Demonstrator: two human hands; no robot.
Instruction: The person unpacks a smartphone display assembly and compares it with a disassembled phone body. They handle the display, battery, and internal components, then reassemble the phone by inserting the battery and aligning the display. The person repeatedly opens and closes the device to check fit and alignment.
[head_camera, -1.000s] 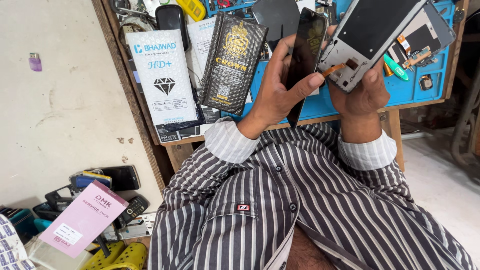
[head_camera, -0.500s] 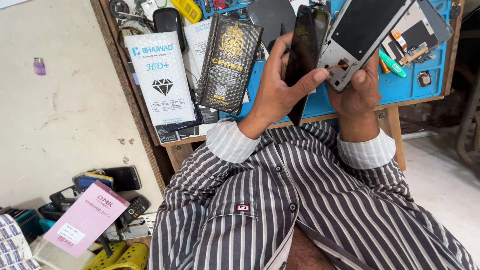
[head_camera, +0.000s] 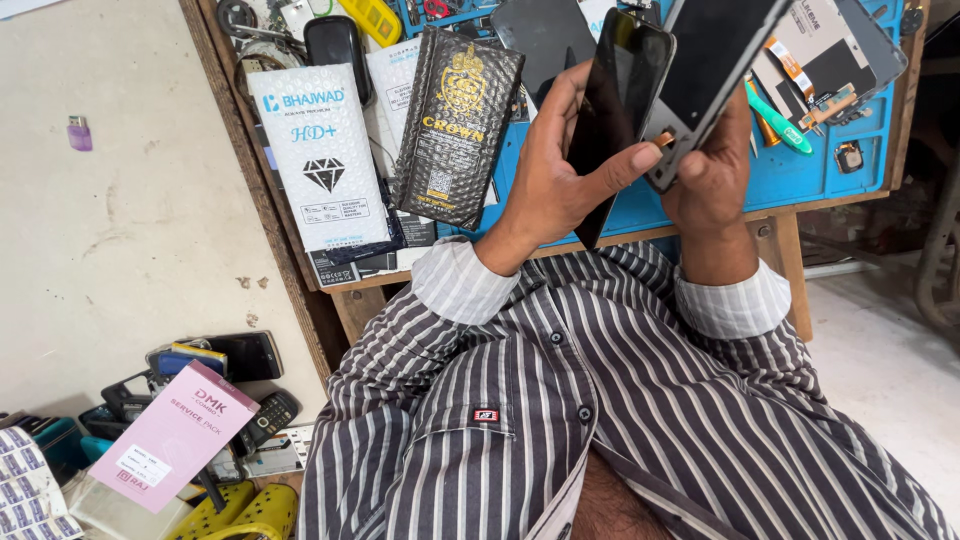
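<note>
A glossy black phone screen panel (head_camera: 618, 110) stands upright on edge in the left hand (head_camera: 560, 175), touching a grey-framed phone body (head_camera: 715, 70), dark face up and tilted, held in the right hand (head_camera: 715, 170).

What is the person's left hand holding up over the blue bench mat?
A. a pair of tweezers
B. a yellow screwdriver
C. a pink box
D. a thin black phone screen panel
D: the left hand grips a thin black panel edge-on between thumb and fingers, while the right hand holds a second phone part beside it; the pink box lies low by the wall.
</note>
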